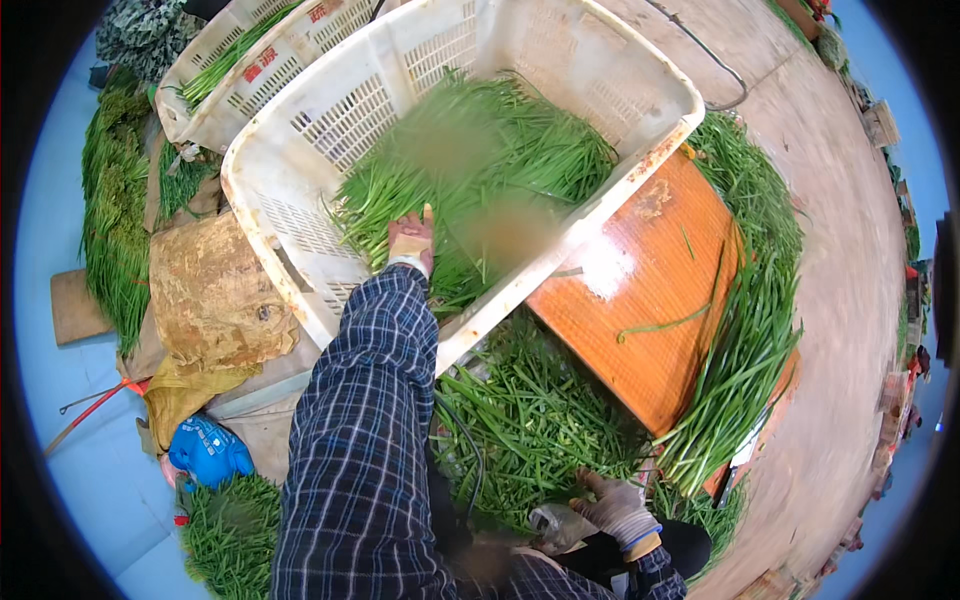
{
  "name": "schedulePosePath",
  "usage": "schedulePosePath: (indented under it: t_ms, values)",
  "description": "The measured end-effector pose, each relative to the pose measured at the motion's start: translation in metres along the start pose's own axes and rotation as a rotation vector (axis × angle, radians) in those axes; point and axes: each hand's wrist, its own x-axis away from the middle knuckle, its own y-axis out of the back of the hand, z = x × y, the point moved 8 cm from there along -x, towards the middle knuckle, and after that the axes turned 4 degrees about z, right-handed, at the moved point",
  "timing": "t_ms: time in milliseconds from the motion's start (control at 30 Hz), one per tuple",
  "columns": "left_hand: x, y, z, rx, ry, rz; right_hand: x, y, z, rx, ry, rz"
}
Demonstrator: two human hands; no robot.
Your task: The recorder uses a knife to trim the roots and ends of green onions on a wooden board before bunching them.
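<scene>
A large white plastic crate (pixel 457 352) stands tilted before me, with a heap of garlic chives (pixel 540 142) inside. My left hand (pixel 411 240), in a worn glove, reaches into it and rests on the near left side of the chives, thumb apart from the fingers. Low at the right, my right hand (pixel 615 511) is also gloved. Its fingers are spread beside a crumpled clear plastic bag (pixel 559 527), near my knee. A loose pile of chive leaves (pixel 532 412) lies between my hands. Blurred spots on the view hide part of the crate's contents.
Right of the crate is an orange-brown board (pixel 645 300), with long chives (pixel 757 337) along its outer edge. A knife (pixel 739 461) lies by their lower ends. More crates (pixel 255 75) stand at upper left. A blue plastic bag (pixel 208 450) sits left of my sleeve.
</scene>
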Motion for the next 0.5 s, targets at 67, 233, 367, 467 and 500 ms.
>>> schedulePosePath:
  t_ms: [67,233,367,467,500]
  values:
    - [-0.007,0.000,0.013,-0.057,-0.004,-0.025,-0.005,0.000,0.002,-0.012,0.009,0.014]
    - [-0.016,0.033,0.069,-0.053,0.233,-0.345,-0.014,-0.004,-0.001,-0.134,0.129,-0.104]
    - [-0.062,-0.032,0.093,0.383,0.034,0.205,-0.019,-0.005,0.009,0.003,0.080,0.040]
    - [-0.081,-0.033,0.088,0.171,-0.005,0.227,-0.017,-0.006,0.013,-0.162,0.172,0.011]
    - [-0.081,-0.011,0.064,0.205,-0.016,0.295,-0.017,-0.004,0.004,-0.169,0.127,-0.005]
